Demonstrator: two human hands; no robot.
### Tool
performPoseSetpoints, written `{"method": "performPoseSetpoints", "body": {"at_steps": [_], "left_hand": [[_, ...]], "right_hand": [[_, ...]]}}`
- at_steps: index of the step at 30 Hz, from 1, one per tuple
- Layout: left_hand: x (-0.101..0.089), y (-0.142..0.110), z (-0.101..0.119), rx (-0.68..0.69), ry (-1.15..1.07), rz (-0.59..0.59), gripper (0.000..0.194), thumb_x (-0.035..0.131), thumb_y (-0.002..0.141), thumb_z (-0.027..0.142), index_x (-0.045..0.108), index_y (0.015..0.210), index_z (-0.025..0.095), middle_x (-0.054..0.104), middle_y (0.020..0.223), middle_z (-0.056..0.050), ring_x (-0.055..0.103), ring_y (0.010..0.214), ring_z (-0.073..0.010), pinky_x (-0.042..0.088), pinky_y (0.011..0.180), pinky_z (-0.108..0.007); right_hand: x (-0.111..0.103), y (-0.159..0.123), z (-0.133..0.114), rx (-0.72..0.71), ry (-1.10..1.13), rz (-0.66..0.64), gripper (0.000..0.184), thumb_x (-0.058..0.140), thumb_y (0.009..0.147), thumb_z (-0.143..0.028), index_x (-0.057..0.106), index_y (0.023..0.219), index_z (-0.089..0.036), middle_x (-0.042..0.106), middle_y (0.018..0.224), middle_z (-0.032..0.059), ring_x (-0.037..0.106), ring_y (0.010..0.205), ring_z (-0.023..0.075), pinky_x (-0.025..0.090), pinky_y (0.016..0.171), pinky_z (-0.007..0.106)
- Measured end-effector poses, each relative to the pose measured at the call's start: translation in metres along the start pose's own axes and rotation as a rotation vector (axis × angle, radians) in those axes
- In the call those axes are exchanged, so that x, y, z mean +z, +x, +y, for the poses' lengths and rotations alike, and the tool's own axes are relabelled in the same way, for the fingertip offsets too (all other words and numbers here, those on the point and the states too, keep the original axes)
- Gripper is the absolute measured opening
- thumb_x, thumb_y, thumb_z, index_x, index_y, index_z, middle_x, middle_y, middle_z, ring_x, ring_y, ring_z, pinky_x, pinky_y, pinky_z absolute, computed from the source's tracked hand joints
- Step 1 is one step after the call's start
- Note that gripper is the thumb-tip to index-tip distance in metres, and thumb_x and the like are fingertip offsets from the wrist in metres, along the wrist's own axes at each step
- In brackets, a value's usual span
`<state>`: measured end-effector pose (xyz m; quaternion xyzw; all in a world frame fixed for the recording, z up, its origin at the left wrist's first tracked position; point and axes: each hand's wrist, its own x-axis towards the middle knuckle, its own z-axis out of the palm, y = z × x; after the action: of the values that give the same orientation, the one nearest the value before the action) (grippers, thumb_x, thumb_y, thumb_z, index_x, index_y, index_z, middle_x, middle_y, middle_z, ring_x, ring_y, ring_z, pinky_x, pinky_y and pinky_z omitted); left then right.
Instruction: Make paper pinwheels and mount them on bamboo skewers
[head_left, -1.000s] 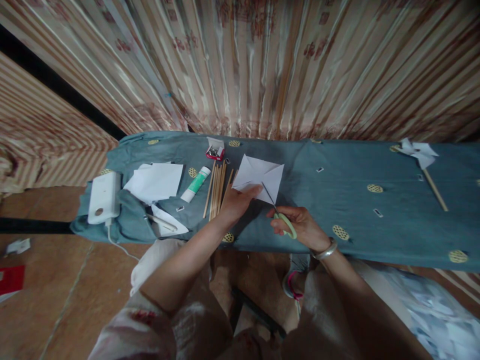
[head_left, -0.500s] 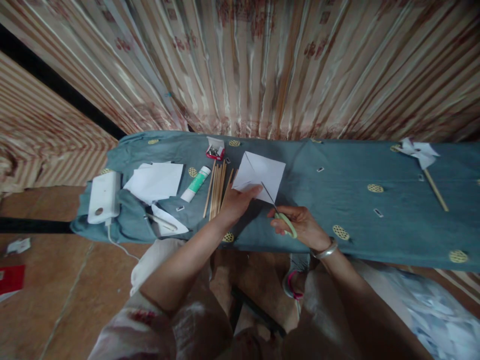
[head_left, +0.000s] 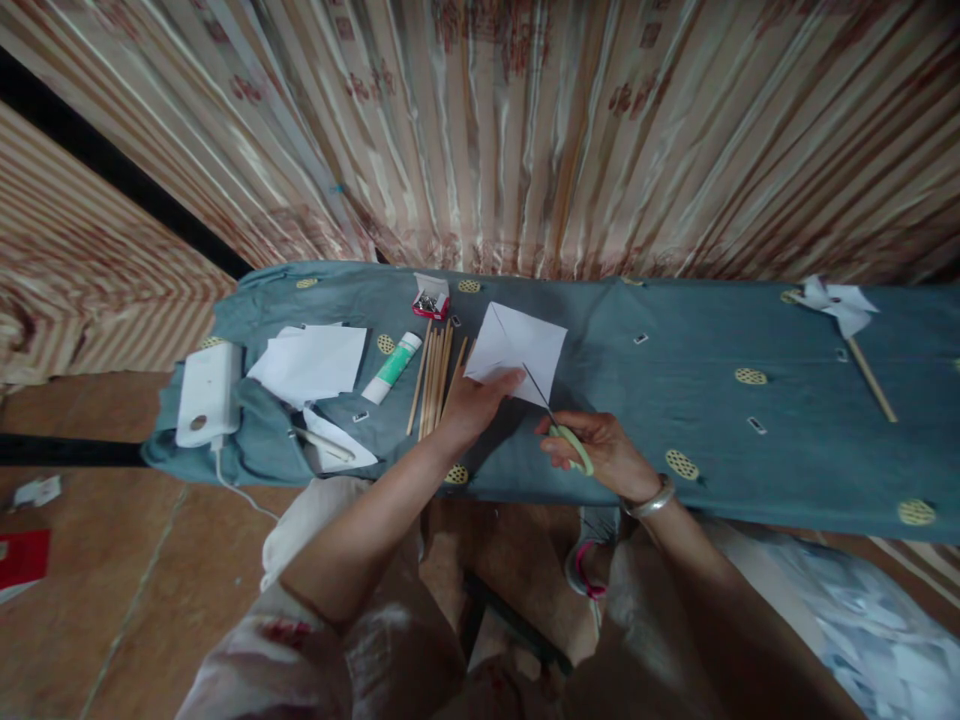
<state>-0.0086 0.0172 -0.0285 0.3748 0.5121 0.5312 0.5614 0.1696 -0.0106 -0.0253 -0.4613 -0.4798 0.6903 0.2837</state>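
A square of white paper (head_left: 525, 340) is pinched at its lower left side by my left hand (head_left: 480, 400), the thumb lying on top. Slits run in from its corners toward the middle. My right hand (head_left: 592, 445) grips scissors (head_left: 574, 450) with pale green handles. Their blades reach over the paper's lower right corner and point at the centre, close to my left thumb. Just left of the paper lies a bundle of thin wooden sticks (head_left: 433, 380), partly behind my left hand.
Left of the sticks are a glue stick (head_left: 391, 368), white paper sheets (head_left: 311, 362), a folded paper with a pen-like tool (head_left: 334, 445) and a white device (head_left: 208, 395) with a cable. A small red box of pins (head_left: 431, 298) sits behind. A paper pinwheel (head_left: 844, 305) lies far right.
The right side of the paper has shifted slightly left. Both hands and the scissors stay almost in the same place.
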Motion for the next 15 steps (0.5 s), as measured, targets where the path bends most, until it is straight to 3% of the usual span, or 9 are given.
{"method": "performPoseSetpoints", "body": {"at_steps": [5, 9, 11, 15], "left_hand": [[-0.001, 0.003, 0.002, 0.011, -0.007, 0.023, 0.022, 0.078, 0.063, 0.033, 0.069, 0.075, 0.017, 0.073, 0.079, -0.003, 0.065, 0.075, -0.0193, 0.05, 0.071, -0.032], [-0.005, 0.014, 0.0, 0.017, -0.06, 0.066, 0.03, 0.08, 0.058, 0.033, 0.071, 0.081, 0.016, 0.074, 0.085, -0.004, 0.066, 0.079, -0.0203, 0.052, 0.069, -0.031], [-0.006, 0.017, -0.001, -0.022, -0.074, 0.088, 0.034, 0.081, 0.055, 0.034, 0.07, 0.083, 0.016, 0.073, 0.084, -0.003, 0.066, 0.076, -0.0192, 0.051, 0.064, -0.028], [0.001, 0.012, -0.006, -0.076, -0.013, 0.067, 0.034, 0.08, 0.055, 0.035, 0.069, 0.081, 0.015, 0.072, 0.081, -0.003, 0.064, 0.071, -0.0175, 0.048, 0.059, -0.026]], "right_hand": [[-0.002, -0.002, 0.0, 0.052, -0.049, -0.028, 0.045, 0.086, 0.056, -0.05, 0.07, 0.082, -0.016, 0.062, 0.058, -0.0026, 0.052, 0.051, 0.0084, 0.044, 0.049, 0.022], [-0.02, -0.01, -0.004, 0.026, -0.258, 0.001, 0.053, 0.081, 0.058, -0.057, 0.071, 0.089, -0.016, 0.059, 0.059, -0.0026, 0.051, 0.051, 0.01, 0.04, 0.049, 0.023], [-0.035, -0.016, -0.006, -0.033, -0.453, 0.097, 0.056, 0.076, 0.062, -0.061, 0.072, 0.096, -0.016, 0.062, 0.062, -0.0009, 0.052, 0.051, 0.0119, 0.039, 0.047, 0.025], [-0.068, -0.026, -0.003, -0.133, -0.895, 0.513, 0.051, 0.068, 0.074, -0.051, 0.068, 0.112, -0.017, 0.072, 0.076, 0.0046, 0.064, 0.059, 0.0196, 0.048, 0.059, 0.031]]}}
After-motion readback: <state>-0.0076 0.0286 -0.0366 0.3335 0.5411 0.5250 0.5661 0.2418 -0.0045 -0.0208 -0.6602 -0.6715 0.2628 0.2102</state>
